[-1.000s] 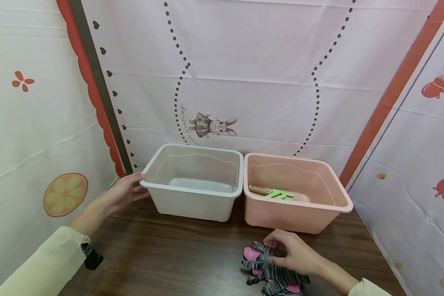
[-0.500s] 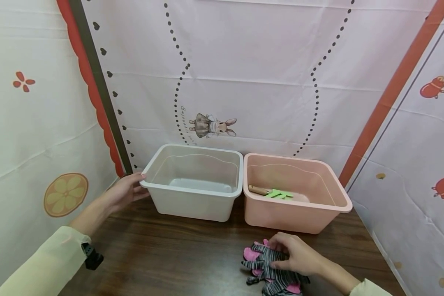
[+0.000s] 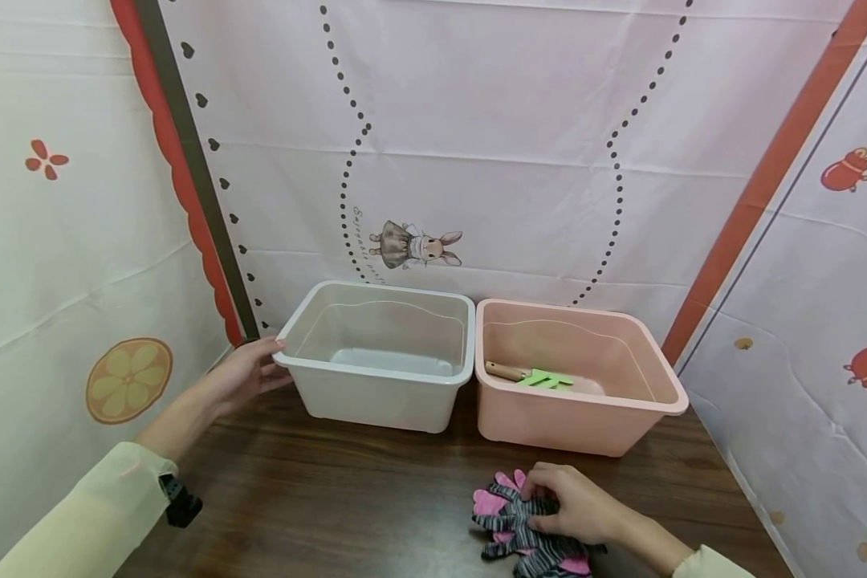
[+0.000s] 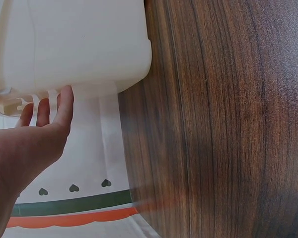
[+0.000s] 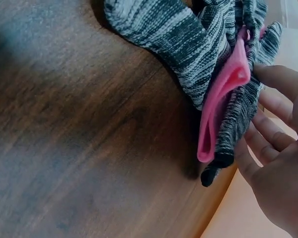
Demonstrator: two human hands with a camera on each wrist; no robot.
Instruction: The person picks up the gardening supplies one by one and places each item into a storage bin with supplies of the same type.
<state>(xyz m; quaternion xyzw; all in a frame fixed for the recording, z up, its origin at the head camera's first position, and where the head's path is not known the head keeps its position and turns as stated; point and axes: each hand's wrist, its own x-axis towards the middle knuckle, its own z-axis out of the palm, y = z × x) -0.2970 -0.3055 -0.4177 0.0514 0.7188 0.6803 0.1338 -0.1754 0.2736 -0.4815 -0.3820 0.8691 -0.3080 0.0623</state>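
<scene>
At the left end of the pale grey plastic bin (image 3: pixel 376 401), my left hand (image 3: pixel 242 376) grips the rim, thumb at the top edge. In the left wrist view, the fingers of the left hand (image 4: pixel 42 129) are bent under that rim. Black-and-grey knitted gloves (image 3: pixel 502 522) with pink parts lie on the table near the front. My right hand (image 3: pixel 574 506) pinches them between thumb and fingers from the right side. Close up in the right wrist view, the thumb is on the striped gloves (image 5: pixel 233 116) and the other fingers go behind them.
A pink bin (image 3: pixel 563 417) stands right of the grey one, rims nearly touching. Inside it lies a green tool with a wooden handle (image 3: pixel 504 371). Printed cloth (image 3: pixel 520 201) hangs behind the bins and at both sides of the dark wooden table (image 3: pixel 332 498).
My right hand has shifted slightly toward me and closed on the gloves. More of their pink fingers shows at the far end. The left hand and both bins have stayed put.
</scene>
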